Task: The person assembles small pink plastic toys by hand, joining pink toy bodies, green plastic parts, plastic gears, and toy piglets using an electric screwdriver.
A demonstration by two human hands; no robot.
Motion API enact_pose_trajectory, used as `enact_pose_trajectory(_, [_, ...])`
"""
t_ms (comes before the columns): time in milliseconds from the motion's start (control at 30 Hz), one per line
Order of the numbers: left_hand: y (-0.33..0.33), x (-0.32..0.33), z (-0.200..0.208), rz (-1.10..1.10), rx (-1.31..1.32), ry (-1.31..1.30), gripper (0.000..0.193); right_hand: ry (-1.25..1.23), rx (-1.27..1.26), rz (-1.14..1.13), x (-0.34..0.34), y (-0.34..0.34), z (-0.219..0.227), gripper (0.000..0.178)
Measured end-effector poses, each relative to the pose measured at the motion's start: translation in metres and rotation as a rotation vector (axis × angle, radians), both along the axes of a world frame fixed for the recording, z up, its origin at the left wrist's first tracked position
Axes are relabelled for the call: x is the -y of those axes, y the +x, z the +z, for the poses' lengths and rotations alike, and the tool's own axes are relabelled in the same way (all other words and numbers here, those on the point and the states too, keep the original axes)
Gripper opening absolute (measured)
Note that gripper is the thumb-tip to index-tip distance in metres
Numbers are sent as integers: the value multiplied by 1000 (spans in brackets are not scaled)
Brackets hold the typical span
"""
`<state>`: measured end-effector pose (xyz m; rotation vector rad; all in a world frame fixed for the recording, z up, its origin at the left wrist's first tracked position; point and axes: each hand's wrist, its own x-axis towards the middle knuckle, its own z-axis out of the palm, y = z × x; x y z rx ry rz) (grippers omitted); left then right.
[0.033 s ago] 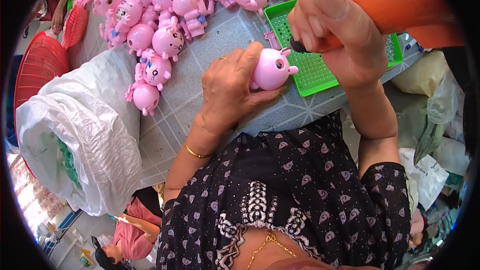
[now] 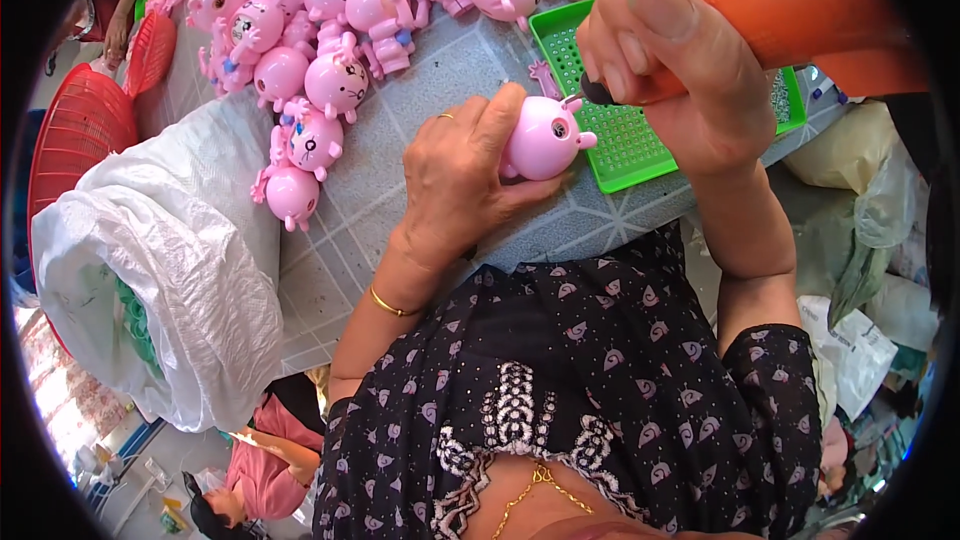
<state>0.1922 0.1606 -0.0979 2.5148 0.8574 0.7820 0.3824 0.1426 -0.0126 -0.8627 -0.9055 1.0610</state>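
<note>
My left hand (image 2: 462, 165) is wrapped around a round pink toy figure (image 2: 535, 145), keeping it just above the table. A dark round hole shows in the toy's head, with small ears on its edge. In my right hand (image 2: 690, 70) is an orange electric screwdriver (image 2: 790, 5) with a black nose. Its thin bit points left at the toy's upper edge, by an ear; whether it touches cannot be made out. Beneath my right hand lies a green tray (image 2: 625, 177) with a perforated bottom and many small metal pieces, seemingly screws.
Many pink toy figures (image 2: 375, 5) are heaped at the far side of the grey table (image 2: 350, 175). A white sack (image 2: 190, 270) with green pieces inside stands at the left, before a red basket (image 2: 85, 120). Another person (image 2: 270, 470) is at the lower left; plastic bags (image 2: 885, 180) lie right.
</note>
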Motion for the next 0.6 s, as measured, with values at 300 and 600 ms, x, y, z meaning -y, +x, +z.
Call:
enact_pose_trajectory(300, [1,4,4,-4,-41,-37,75,-4,-71,18,1,2,0,30])
enact_pose_trajectory(600, [4,5,8,-51,-102,-39,75,-12,-73,-35,6,2,5,32])
